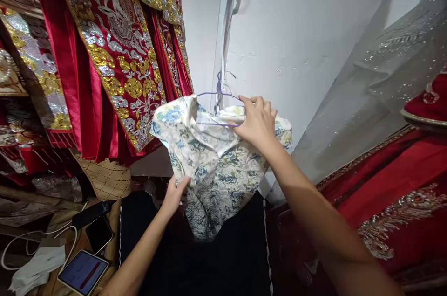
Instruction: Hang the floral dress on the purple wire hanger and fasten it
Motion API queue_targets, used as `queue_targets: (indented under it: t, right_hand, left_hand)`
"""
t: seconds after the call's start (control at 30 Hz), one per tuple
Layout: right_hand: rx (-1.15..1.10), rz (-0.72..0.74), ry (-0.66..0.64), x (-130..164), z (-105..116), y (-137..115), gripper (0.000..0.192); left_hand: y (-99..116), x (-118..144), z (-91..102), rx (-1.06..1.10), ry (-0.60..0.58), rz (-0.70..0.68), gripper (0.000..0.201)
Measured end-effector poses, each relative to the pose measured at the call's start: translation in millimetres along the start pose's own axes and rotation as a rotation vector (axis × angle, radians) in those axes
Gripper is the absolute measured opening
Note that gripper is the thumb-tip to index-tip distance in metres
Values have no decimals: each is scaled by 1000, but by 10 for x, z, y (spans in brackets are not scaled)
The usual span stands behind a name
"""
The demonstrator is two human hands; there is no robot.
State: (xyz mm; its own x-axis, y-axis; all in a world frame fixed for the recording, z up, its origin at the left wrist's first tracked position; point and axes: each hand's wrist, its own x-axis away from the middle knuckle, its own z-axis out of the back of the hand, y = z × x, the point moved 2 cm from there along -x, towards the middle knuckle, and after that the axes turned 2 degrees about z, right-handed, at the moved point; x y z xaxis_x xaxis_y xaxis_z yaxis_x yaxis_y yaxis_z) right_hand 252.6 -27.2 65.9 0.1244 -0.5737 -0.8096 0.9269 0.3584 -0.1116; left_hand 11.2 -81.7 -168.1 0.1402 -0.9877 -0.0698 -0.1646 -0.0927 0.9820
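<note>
Right hand [256, 121] raised gripping floral garment [213, 165], hanger [218, 100]

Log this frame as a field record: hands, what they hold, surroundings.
left hand: left hand grips the lower left edge of the floral garment
right hand: right hand pinches the garment's top at the purple hanger
garment: cream with blue and yellow flowers, held up, crumpled
hanger: thin wire, partly inside the neckline
left side: red embroidered robes hanging
right side: red beaded dress, sheer sequinned veil
below: black cloth; tablet and phone at lower left
</note>
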Motion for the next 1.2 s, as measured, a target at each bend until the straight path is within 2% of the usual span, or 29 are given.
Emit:
queue_targets:
  t: [0.1,0.2,0.23,0.3,0.37,0.4,0.43,0.5,0.53,0.57,0.67,0.83,0.9,0.97,1.07,1.17,1.2]
  right_hand:
    - [-192,9,23,450,-21,-187,66]
    - [-701,40,-84,970,-107,-501,52]
    - [-876,-32,-76,1142,-145,-574,46]
    - [-1109,-279,-10,1469,-248,-630,35]
    - [-1133,-587,39,1763,-384,-582,25]
    - [-1103,-692,-7,1883,-461,-546,25]
    - [-1073,-745,-108,1978,-539,-514,29]
    - [-1069,-719,-384,2099,-676,-472,39]
    - [-1089,-682,-492,2130,-720,-458,41]
    - [-1102,-661,-540,2144,-743,-440,42]
    - [-1071,-679,-487,2133,-715,-367,40]
    - [-1088,-636,-562,2142,-590,-307,42]
    - [-1076,-625,-504,2161,-543,-290,43]
    - [-1049,-596,-449,2173,-502,-283,44]
    - [-1016,-550,-483,2173,-456,-309,44]
    - [-1014,-554,-546,2157,-437,-380,42]
    - [-1022,-559,-555,2150,-437,-413,41]
  left_hand:
    - [-173,112,-133,66,28,66,65]
    - [-291,232,-189,217,86,182,65]
    - [-311,282,-186,231,88,196,66]
    - [-312,393,-157,202,75,192,68]
    - [-256,501,-134,135,28,158,69]
    - [-214,546,-137,105,-10,148,70]
    - [-167,582,-152,84,-58,147,70]
    - [-81,623,-206,72,-142,162,68]
    - [-49,630,-237,77,-165,172,67]
    - [-26,632,-268,85,-183,179,67]
    - [-19,633,-336,122,-205,191,65]
    - [-111,654,-394,244,-294,329,65]
    - [-140,629,-405,262,-301,352,65]
    - [-171,566,-382,245,-217,304,65]
    - [-234,465,-274,109,46,173,60]
    - [-233,466,-158,-211,371,-70,67]
    - [-207,497,-154,-323,441,-172,68]
